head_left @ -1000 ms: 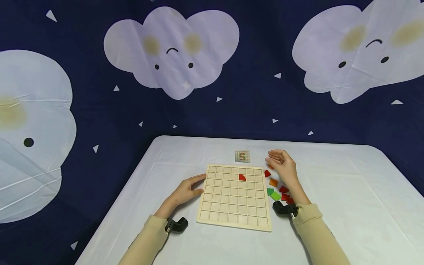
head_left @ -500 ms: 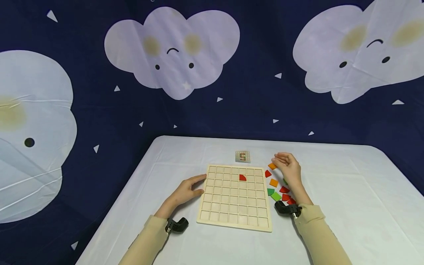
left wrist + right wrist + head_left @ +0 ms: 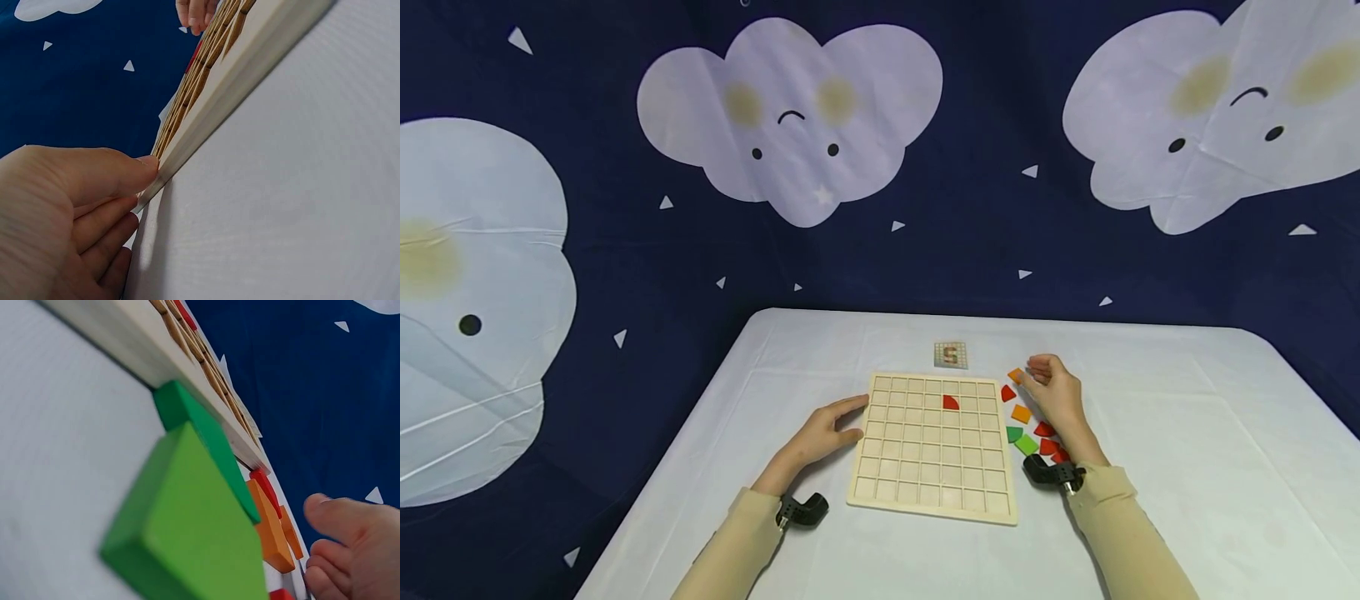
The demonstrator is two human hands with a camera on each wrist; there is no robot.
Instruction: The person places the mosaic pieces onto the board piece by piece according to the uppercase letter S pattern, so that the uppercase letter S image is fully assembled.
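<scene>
A wooden grid board (image 3: 931, 479) lies on the table, with one red quarter-circle block (image 3: 951, 402) in a cell of its upper part. My left hand (image 3: 820, 433) rests at the board's left edge, fingers extended; in the left wrist view its thumb (image 3: 119, 170) touches the rim. Beyond the board's far right corner, my right hand (image 3: 1056, 392) hovers with loosely bent fingers, and nothing shows in its grasp. Its thumb is right by an orange block (image 3: 1015, 376); whether they touch I cannot tell.
Right of the board lie another orange block (image 3: 1021, 414), a dark green block (image 3: 1014, 434), a light green block (image 3: 1026, 445) and several red blocks (image 3: 1047, 447). A small pattern card (image 3: 951, 355) lies behind the board. Dark blue cloth with clouds hangs behind.
My right hand has moved right and slightly nearer, away from the board's far corner, uncovering more of the far orange block. My left hand and the board stay put.
</scene>
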